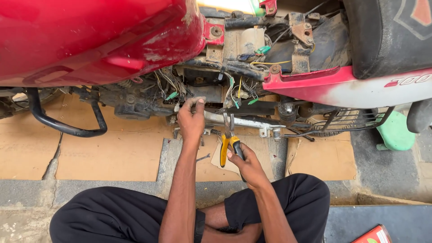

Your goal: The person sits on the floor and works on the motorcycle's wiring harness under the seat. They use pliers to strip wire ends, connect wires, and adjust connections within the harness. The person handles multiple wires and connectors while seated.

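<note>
A red motorcycle (pixel 90 36) stands across the top of the view, side cover off, with wires and green connectors (pixel 234 90) exposed. My left hand (pixel 191 119) is closed on a part of the frame just under the wiring. My right hand (pixel 245 164) grips the yellow-and-black handles of a pair of pliers (pixel 228 139), whose jaws point up at the silver frame rail (pixel 243 122). I sit on the ground with black trousers (pixel 112 216), knees spread.
Flattened cardboard (pixel 112 153) covers the ground under the bike. A black crash guard (pixel 58 121) curves at left, a black seat (pixel 387 31) at top right, a green object (pixel 396 130) at right and a red box corner (pixel 373 235) at bottom right.
</note>
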